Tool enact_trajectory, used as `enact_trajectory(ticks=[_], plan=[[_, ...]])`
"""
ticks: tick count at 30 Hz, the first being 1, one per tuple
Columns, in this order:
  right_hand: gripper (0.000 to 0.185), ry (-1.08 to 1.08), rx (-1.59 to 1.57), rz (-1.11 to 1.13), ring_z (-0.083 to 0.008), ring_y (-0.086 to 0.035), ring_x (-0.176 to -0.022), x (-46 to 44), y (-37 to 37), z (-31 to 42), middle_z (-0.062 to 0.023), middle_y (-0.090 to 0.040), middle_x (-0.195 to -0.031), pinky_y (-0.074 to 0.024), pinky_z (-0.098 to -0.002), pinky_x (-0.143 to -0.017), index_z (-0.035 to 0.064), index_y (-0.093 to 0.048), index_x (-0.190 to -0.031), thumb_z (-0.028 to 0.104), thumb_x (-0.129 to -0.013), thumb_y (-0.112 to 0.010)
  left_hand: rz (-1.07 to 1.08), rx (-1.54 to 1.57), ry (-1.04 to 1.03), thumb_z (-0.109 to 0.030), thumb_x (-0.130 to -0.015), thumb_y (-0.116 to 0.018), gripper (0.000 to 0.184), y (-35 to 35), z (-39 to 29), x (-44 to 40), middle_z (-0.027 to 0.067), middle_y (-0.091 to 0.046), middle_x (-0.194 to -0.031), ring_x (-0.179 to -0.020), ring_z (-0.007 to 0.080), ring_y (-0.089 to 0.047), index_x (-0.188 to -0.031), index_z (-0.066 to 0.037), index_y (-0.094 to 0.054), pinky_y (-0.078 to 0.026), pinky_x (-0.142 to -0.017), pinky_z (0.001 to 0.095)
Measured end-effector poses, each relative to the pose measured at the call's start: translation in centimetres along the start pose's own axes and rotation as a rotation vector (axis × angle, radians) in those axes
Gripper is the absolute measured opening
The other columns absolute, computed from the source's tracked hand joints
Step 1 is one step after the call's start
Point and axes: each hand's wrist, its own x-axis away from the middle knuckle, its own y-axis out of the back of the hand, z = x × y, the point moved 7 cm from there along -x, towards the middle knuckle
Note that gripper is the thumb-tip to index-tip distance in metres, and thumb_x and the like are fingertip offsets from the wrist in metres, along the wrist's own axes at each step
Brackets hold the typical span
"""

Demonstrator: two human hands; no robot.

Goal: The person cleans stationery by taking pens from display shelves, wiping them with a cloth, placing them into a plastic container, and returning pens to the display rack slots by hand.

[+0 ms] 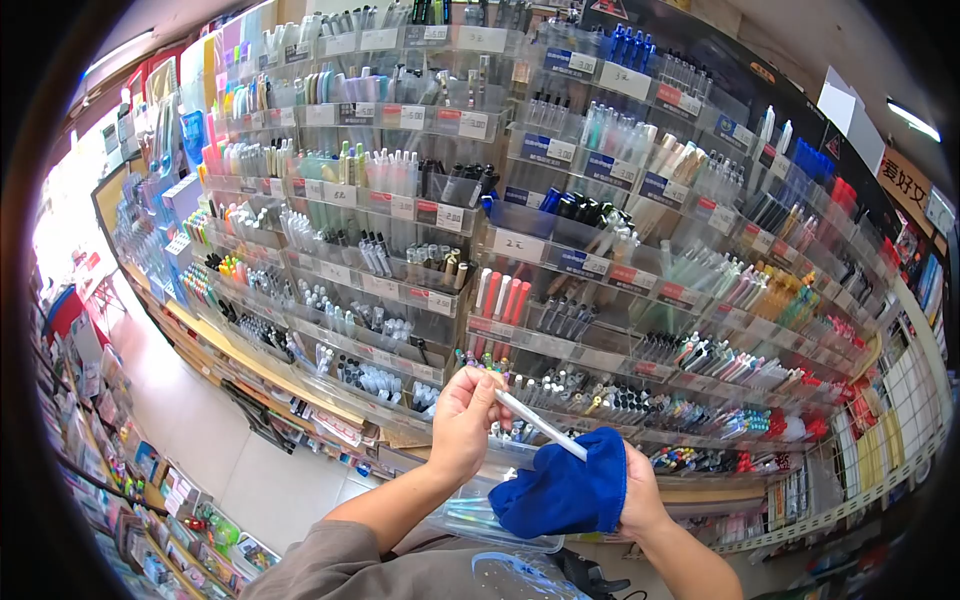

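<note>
My left hand [464, 422] pinches one end of a slim white pen [540, 424], which slants down to the right. The pen's other end meets a blue cloth [570, 484]. My right hand [640, 492] holds the cloth from its right side, with the fingers partly hidden behind it. Under the cloth, close to my body, is a clear plastic box [470, 512] with light-coloured pens inside, partly covered by the cloth.
Tiered clear racks [600, 358] full of pens rise in front, with price labels on them. A wire basket [900, 450] stands at the right. At the lower left are more goods [190, 510] beside a tiled floor [240, 470].
</note>
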Motion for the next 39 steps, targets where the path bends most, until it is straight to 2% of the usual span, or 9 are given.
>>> enact_trajectory(ticks=[13,19,21,24,27,33,35,37,39], plan=[[0.017,-0.055,-0.111,-0.136,-0.0171,-0.062,-0.083,-0.1,0.8,-0.2,-0.0085,-0.063,-0.094,-0.0517,-0.0301,-0.075,0.0018,-0.055,-0.100,0.004,-0.083,-0.058,-0.106,0.031,0.055,-0.020,-0.092,-0.050,0.017,2.4,0.5,-0.1,0.0048,-0.055,-0.082,-0.057,0.0119,-0.054,-0.081,-0.009,-0.044,-0.046,-0.047,0.0243],[0.014,-0.064,-0.010,-0.077,-0.0157,-0.061,-0.083,-0.2,0.4,-1.0,-0.0069,-0.062,-0.093,-0.0509,-0.0282,-0.074,0.0022,-0.054,-0.098,0.006,-0.085,-0.056,-0.090,-0.072,0.087,-0.022,-0.094,-0.046,0.017,1.2,0.8,0.3,0.0133,-0.058,-0.086,-0.057,0.0158,-0.060,-0.095,-0.007,-0.037,-0.049,-0.045,0.0227],[0.014,-0.078,0.039,-0.053,-0.0139,-0.060,-0.082,-0.3,-0.1,-1.5,-0.0058,-0.062,-0.093,-0.0502,-0.0269,-0.074,0.0028,-0.054,-0.098,0.007,-0.085,-0.056,-0.019,-0.080,0.072,-0.014,-0.093,-0.046,0.020,0.2,1.5,0.8,0.0160,-0.059,-0.086,-0.057,0.0152,-0.059,-0.105,-0.007,-0.033,-0.049,-0.046,0.0229],[0.015,-0.084,0.039,-0.037,-0.0084,-0.057,-0.080,-0.2,-1.3,-1.7,-0.0014,-0.060,-0.092,-0.0478,-0.0236,-0.072,0.0043,-0.054,-0.100,0.009,-0.086,-0.056,0.115,-0.056,0.231,-0.009,-0.090,-0.050,0.032,-2.2,3.7,3.2,0.0165,-0.061,-0.089,-0.059,0.0122,-0.057,-0.117,-0.006,-0.034,-0.050,-0.050,0.0223],[0.017,-0.089,0.078,-0.027,-0.0075,-0.056,-0.081,-0.3,-0.2,-2.7,-0.0007,-0.059,-0.093,-0.0473,-0.0229,-0.072,0.0042,-0.055,-0.102,0.009,-0.086,-0.055,0.241,-0.124,0.224,-0.008,-0.089,-0.052,0.025,-3.5,4.7,4.3,0.0124,-0.061,-0.089,-0.062,0.0089,-0.052,-0.111,-0.005,-0.042,-0.047,-0.056,0.0217],[0.022,-0.132,-0.018,-0.095,-0.0125,-0.059,-0.085,0.2,2.0,-2.3,-0.0048,-0.061,-0.098,-0.0500,-0.0269,-0.076,0.0028,-0.054,-0.108,0.008,-0.086,-0.053,0.338,-0.208,0.252,-0.009,-0.092,-0.047,0.026,-2.1,3.9,3.4,0.0079,-0.058,-0.082,-0.060,0.0067,-0.048,-0.116,-0.005,-0.041,-0.038,-0.051,0.0190],[0.022,-0.112,-0.157,-0.162,-0.0154,-0.061,-0.087,0.5,3.3,-1.4,-0.0071,-0.061,-0.099,-0.0510,-0.0292,-0.078,0.0024,-0.054,-0.108,0.009,-0.088,-0.051,0.384,-0.464,0.243,-0.012,-0.093,-0.046,0.024,-1.1,3.7,3.6,0.0039,-0.055,-0.073,-0.058,0.0065,-0.046,-0.115,-0.004,-0.043,-0.037,-0.050,0.0212],[0.033,-0.076,-0.233,-0.205,-0.0273,-0.060,-0.095,0.6,5.4,-1.1,-0.0159,-0.059,-0.106,-0.0481,-0.0399,-0.086,0.0001,-0.052,-0.111,0.025,-0.093,-0.040,0.476,-0.798,0.192,-0.013,-0.092,-0.047,0.023,0.7,4.4,4.3,0.0020,-0.054,-0.069,-0.058,0.0071,-0.046,-0.114,-0.005,-0.045,-0.039,-0.051,0.0229],[0.029,-0.106,-0.427,-0.222,-0.0248,-0.060,-0.095,0.9,6.4,-0.1,-0.0146,-0.058,-0.108,-0.0485,-0.0382,-0.086,0.0012,-0.051,-0.113,0.020,-0.092,-0.044,0.622,-1.272,0.164,-0.022,-0.091,-0.047,0.023,1.7,4.5,5.1,0.0082,-0.058,-0.068,-0.060,0.0202,-0.057,-0.108,-0.007,-0.050,-0.045,-0.055,0.0352]])
